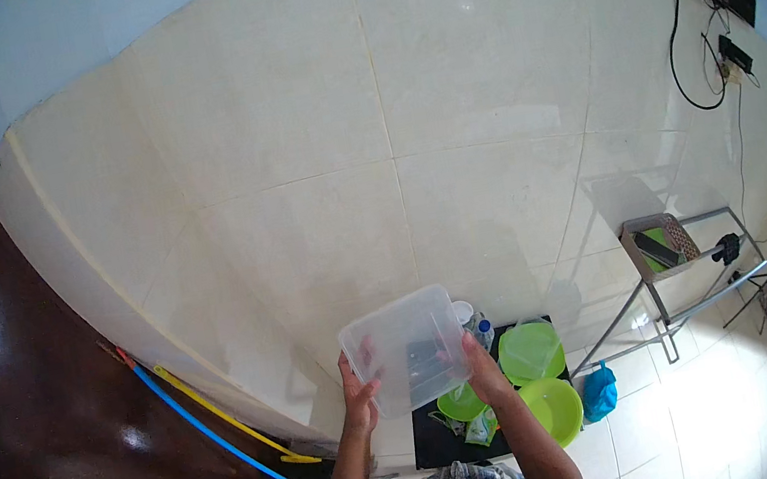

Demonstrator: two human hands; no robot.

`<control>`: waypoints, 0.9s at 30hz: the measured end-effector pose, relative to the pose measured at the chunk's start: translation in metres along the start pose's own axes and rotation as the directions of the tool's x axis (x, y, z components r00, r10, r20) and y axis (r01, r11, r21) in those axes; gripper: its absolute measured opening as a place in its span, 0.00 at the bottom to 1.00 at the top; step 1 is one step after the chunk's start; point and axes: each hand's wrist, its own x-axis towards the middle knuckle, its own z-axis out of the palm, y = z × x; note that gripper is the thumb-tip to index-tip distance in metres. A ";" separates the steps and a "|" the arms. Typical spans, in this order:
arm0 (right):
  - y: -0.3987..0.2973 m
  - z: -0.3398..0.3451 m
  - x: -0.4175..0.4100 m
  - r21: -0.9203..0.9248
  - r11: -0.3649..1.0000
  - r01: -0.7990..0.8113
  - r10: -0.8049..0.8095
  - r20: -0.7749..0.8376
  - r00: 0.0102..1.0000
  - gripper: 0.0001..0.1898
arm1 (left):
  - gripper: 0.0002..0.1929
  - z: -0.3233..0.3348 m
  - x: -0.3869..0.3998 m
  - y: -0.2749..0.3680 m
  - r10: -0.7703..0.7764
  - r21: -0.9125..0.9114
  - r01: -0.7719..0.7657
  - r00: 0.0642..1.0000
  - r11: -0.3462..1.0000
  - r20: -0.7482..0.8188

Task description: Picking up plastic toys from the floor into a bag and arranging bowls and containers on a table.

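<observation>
A clear plastic storage container [401, 343] is held up in front of me, tilted slightly. My left hand [359, 399] grips its left side, the thumb resting over the near part. On the opposite side my right hand [483, 371] has hold of the right edge. Below it stands a low black table [433, 444], partly hidden by the container and my arms. Green basins [555, 409] sit on its right part, and a green container with a clear cover [530, 352] is just behind. A bottle with a blue cap [485, 333] stands near the table's back edge.
A blue plastic bag [598, 392] lies on the tiled floor right of the table. Farther right a metal rack [718, 305] carries a woven basket [680, 235]. Blue and yellow poles [223, 441] lean by the brown door [83, 442] at left. Tiled wall [353, 237] rises ahead.
</observation>
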 end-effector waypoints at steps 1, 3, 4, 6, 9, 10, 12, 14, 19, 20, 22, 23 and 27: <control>-0.006 0.007 -0.004 0.004 1.000 -0.022 0.022 -0.009 1.000 0.30 | 0.48 -0.001 0.000 0.001 0.015 0.014 -0.015 1.000 1.000 0.005; -0.008 0.009 -0.005 0.010 0.999 -0.042 0.042 -0.019 0.999 0.30 | 0.49 -0.001 0.000 0.001 0.029 0.028 -0.029 0.999 0.999 0.013; -0.006 0.006 -0.004 0.056 0.998 -0.016 0.016 -0.005 1.000 0.30 | 0.49 0.000 0.000 0.002 0.023 0.039 -0.024 0.999 0.999 0.025; -0.001 0.002 -0.002 0.103 0.995 0.009 -0.010 0.008 1.000 0.30 | 0.49 0.002 -0.001 0.002 0.018 0.051 -0.020 0.999 0.998 0.037; 0.006 0.000 -0.003 0.151 0.988 0.021 -0.021 0.000 1.000 0.30 | 0.49 0.001 -0.003 0.001 -0.007 0.043 0.006 1.000 0.999 0.020; 0.008 0.002 -0.004 0.122 0.992 0.023 -0.022 -0.012 1.000 0.30 | 0.48 -0.004 -0.003 -0.001 -0.008 0.050 0.007 1.000 0.999 0.014; 0.014 0.004 -0.006 0.094 0.995 0.025 -0.022 -0.025 0.999 0.29 | 0.48 -0.009 -0.005 -0.005 -0.011 0.057 0.011 1.000 0.998 0.008; 0.020 0.004 -0.006 0.068 0.997 0.047 -0.040 -0.105 0.994 0.27 | 0.46 -0.012 -0.007 -0.009 -0.041 0.030 0.042 0.999 0.999 -0.030; 0.025 0.002 -0.006 -0.141 0.989 0.037 -0.058 -0.147 0.987 0.27 | 0.44 -0.030 -0.011 -0.016 -0.193 0.008 0.194 0.981 0.981 -0.036; 0.029 0.003 -0.007 -0.219 0.976 0.007 -0.046 -0.172 0.984 0.27 | 0.43 -0.040 -0.013 -0.023 -0.277 -0.013 0.277 0.959 0.961 -0.053; 0.045 -0.005 -0.008 -0.324 0.946 0.010 -0.087 -0.226 0.970 0.28 | 0.42 -0.047 -0.017 -0.034 -0.421 0.156 0.426 0.905 0.891 -0.069; 0.055 -0.013 -0.007 -0.430 0.903 0.011 -0.130 -0.250 0.960 0.29 | 0.41 -0.049 -0.020 -0.040 -0.526 0.319 0.531 0.843 0.785 -0.111; 0.095 -0.040 -0.013 -0.457 0.878 -0.145 0.010 -0.286 0.958 0.29 | 0.36 -0.063 -0.038 -0.067 -0.743 0.071 0.751 0.660 0.656 -0.111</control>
